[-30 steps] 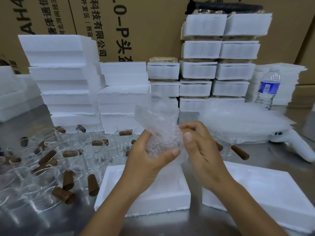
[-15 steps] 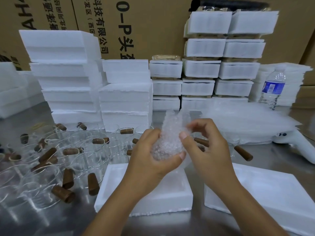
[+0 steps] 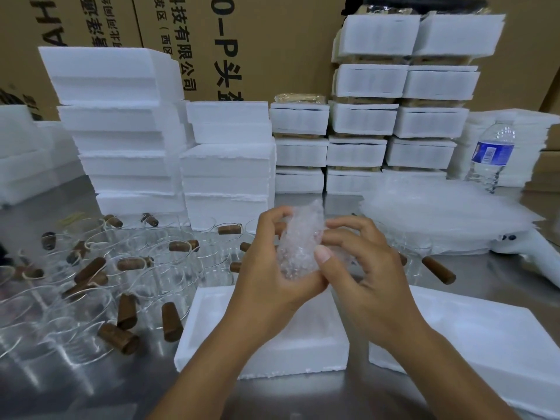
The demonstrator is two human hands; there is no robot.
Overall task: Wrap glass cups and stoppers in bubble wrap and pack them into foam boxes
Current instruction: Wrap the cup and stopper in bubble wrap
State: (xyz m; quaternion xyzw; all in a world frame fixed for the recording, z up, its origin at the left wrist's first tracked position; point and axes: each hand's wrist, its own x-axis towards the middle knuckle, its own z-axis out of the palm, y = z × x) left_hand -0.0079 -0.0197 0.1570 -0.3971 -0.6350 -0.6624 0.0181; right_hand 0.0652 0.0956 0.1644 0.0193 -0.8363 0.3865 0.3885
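Note:
A bundle of bubble wrap [image 3: 298, 244] sits between both hands above an open foam box [image 3: 303, 344]. My left hand [image 3: 272, 265] cups it from below and the left, fingers curled round it. My right hand [image 3: 357, 259] pinches its right side, thumb pressed on the front. What is inside the wrap is hidden. Several clear glass cups [image 3: 157, 283] and brown cork stoppers [image 3: 119, 338] lie scattered on the steel table at the left. A foam lid [image 3: 485, 344] lies at the right.
Stacks of white foam boxes [image 3: 121, 131] and packed boxes [image 3: 394, 110] line the back. A pile of bubble wrap sheets [image 3: 439, 213], a water bottle [image 3: 492, 156] and a white tool [image 3: 536, 253] are at the right. Cardboard cartons stand behind.
The loose upper flap of the bubble wrap has been folded down and the bundle is now tighter. Both hands have closed in around it.

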